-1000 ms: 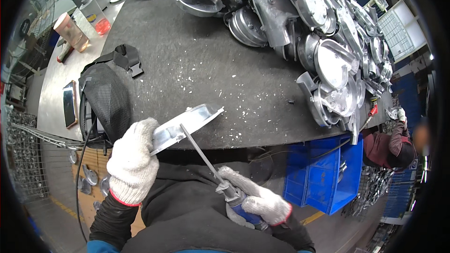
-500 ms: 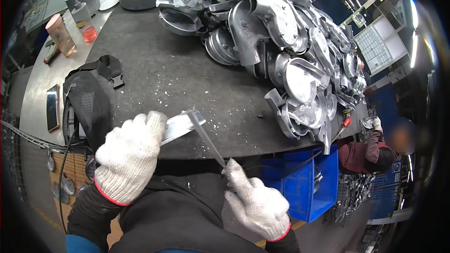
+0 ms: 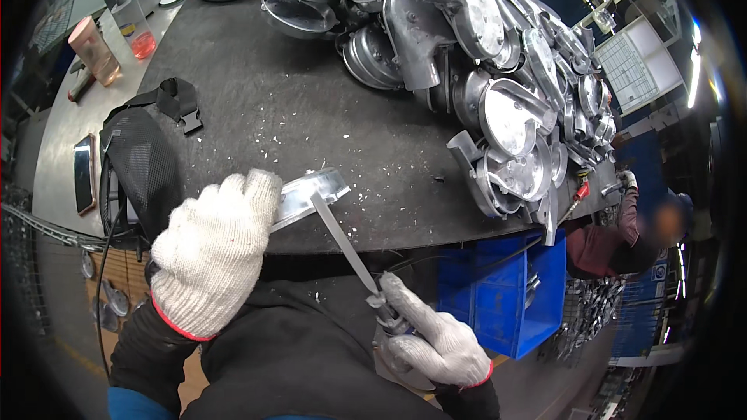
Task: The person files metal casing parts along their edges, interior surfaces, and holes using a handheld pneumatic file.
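Grasping a silvery metal part in your left hand, near the front edge of the dark mat, fingers of your right hand wrapped around a flat-bladed tool, its tip at the part, metal castings heaped farther right.

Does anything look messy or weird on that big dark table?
Yes, a bit: little pale flakes are scattered over the dark tabletop, some close to the metal piece in the left hand, so it looks untidy. The silvery metal parts are heaped at all angles, not lined up. Nothing looks clearly broken.
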A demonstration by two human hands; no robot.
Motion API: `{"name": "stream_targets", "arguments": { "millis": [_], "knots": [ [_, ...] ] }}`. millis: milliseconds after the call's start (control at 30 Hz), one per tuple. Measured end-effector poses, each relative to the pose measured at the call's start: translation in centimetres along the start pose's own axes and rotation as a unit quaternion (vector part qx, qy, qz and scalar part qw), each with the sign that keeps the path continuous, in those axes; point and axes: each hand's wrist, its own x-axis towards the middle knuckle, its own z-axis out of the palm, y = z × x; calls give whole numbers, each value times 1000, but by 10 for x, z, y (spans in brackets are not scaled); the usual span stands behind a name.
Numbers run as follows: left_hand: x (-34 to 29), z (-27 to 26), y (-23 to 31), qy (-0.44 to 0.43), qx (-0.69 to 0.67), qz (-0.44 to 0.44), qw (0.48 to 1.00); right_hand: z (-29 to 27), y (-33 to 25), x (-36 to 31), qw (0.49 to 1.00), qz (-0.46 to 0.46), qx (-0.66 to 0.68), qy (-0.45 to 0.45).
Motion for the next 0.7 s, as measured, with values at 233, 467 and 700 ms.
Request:
{"name": "stream_targets", "arguments": {
  "millis": [233,467,700],
  "knots": [
    [-4,-1,0,1,-20,-4,1000,10,7,10,966,132,212,-64],
    [-4,-7,7,-4,-66,-38,997,17,17,10,994,3,106,-4],
    [5,2,-1,12,23,17,1000,20,-10,4,910,39,-360,201]
  ]
}}
